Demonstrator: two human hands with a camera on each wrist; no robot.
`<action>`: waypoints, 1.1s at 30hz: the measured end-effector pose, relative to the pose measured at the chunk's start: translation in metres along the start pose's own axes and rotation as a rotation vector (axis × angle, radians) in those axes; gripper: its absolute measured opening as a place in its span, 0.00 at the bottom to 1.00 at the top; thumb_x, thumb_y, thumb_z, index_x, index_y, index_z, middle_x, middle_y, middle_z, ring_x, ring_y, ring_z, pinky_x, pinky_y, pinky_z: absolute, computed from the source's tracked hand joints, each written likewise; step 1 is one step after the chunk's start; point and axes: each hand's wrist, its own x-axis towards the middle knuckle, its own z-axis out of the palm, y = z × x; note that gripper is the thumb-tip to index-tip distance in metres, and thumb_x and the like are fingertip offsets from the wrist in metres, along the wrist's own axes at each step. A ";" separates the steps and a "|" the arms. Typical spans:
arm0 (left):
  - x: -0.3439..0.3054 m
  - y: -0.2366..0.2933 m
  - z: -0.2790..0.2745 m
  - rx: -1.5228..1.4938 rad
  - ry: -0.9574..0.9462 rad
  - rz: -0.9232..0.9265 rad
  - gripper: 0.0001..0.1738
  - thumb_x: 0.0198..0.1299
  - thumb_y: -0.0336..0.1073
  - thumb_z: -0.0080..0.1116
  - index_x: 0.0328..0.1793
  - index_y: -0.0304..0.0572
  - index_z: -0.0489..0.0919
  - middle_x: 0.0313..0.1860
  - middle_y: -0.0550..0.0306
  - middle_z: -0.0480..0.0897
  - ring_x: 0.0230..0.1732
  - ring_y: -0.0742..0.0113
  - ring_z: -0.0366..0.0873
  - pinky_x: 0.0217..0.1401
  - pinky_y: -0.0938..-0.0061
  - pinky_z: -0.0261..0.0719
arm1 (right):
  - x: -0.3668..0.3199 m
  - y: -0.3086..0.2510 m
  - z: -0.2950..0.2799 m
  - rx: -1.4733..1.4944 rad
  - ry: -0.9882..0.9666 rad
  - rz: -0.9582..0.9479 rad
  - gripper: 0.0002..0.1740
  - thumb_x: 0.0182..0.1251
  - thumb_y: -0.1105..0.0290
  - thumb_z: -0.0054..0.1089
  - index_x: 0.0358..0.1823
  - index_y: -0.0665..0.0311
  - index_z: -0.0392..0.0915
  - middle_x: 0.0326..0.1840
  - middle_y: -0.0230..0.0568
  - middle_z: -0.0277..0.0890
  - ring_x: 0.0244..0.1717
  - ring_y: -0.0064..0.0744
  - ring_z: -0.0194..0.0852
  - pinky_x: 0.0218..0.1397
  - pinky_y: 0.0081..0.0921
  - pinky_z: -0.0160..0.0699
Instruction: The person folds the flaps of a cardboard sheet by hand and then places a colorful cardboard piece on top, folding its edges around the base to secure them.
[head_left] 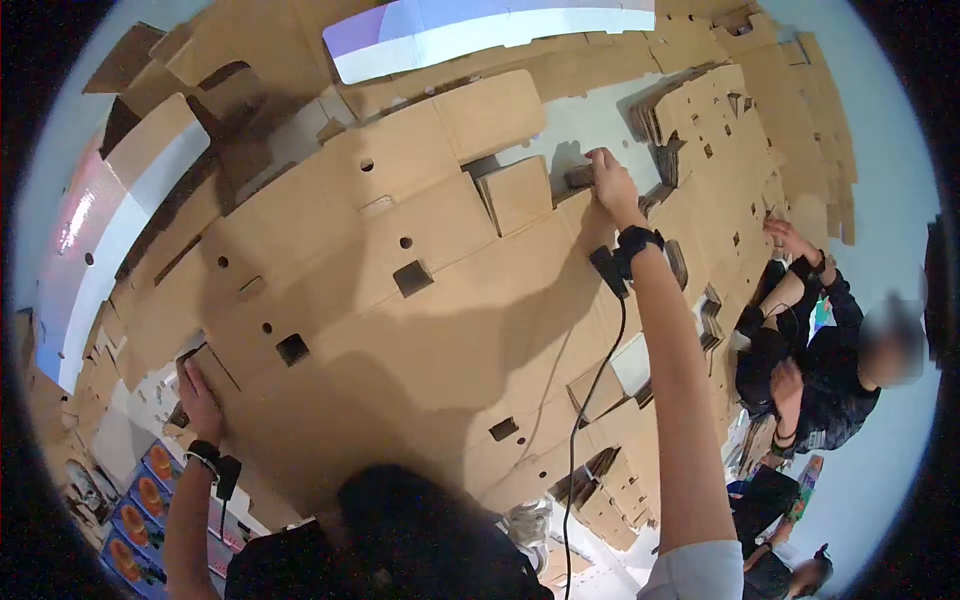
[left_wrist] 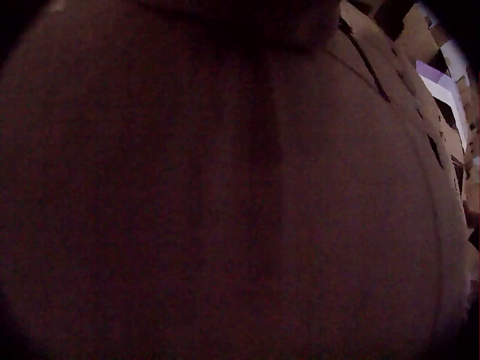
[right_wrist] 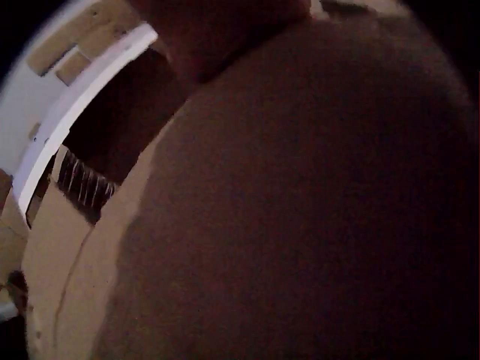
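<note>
A large brown cardboard sheet (head_left: 450, 330) with round and square holes spreads in front of the person in the head view. The left hand (head_left: 202, 405) grips its left edge near a slit. At its far right edge, the right hand (head_left: 615, 190) has its fingers bent over the border, beside a small dark cardboard end (head_left: 579, 177). In the left wrist view, shaded cardboard (left_wrist: 225, 210) fills most of the picture, below part of the hand (left_wrist: 247, 22). The right wrist view shows the hand (right_wrist: 217, 34) against shaded cardboard (right_wrist: 285, 195); its fingertips are hidden.
Stacked cardboard (head_left: 690, 110) stands at the right, and a purple-and-white panel (head_left: 480, 35) lies at the far side. Another glossy panel (head_left: 90, 240) is at the left. Blue printed boxes (head_left: 140, 525) are at lower left. A person in black (head_left: 830, 370) works at the right. A cable (head_left: 573, 450) hangs from the right wrist.
</note>
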 end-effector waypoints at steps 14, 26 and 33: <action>0.005 0.010 0.003 -0.267 -0.004 -0.152 0.29 0.66 0.49 0.32 0.62 0.29 0.60 0.59 0.42 0.66 0.62 0.54 0.60 0.65 0.72 0.52 | 0.030 0.034 0.018 0.083 -0.067 -0.298 0.18 0.63 0.63 0.30 0.39 0.62 0.72 0.44 0.48 0.71 0.47 0.47 0.67 0.53 0.33 0.63; 0.006 0.023 -0.004 -0.109 -0.112 -0.179 0.25 0.67 0.48 0.31 0.48 0.28 0.68 0.37 0.40 0.75 0.39 0.47 0.71 0.46 0.63 0.65 | -0.095 -0.050 -0.073 1.040 0.373 -0.312 0.26 0.66 0.56 0.37 0.58 0.68 0.61 0.62 0.43 0.59 0.65 0.32 0.50 0.66 0.29 0.45; 0.004 0.047 -0.008 -0.189 -0.032 0.026 0.26 0.67 0.48 0.31 0.55 0.31 0.66 0.43 0.37 0.75 0.43 0.48 0.71 0.49 0.64 0.65 | -0.071 0.039 0.007 0.211 0.455 -0.352 0.25 0.68 0.57 0.31 0.63 0.60 0.57 0.64 0.51 0.54 0.65 0.48 0.50 0.67 0.36 0.46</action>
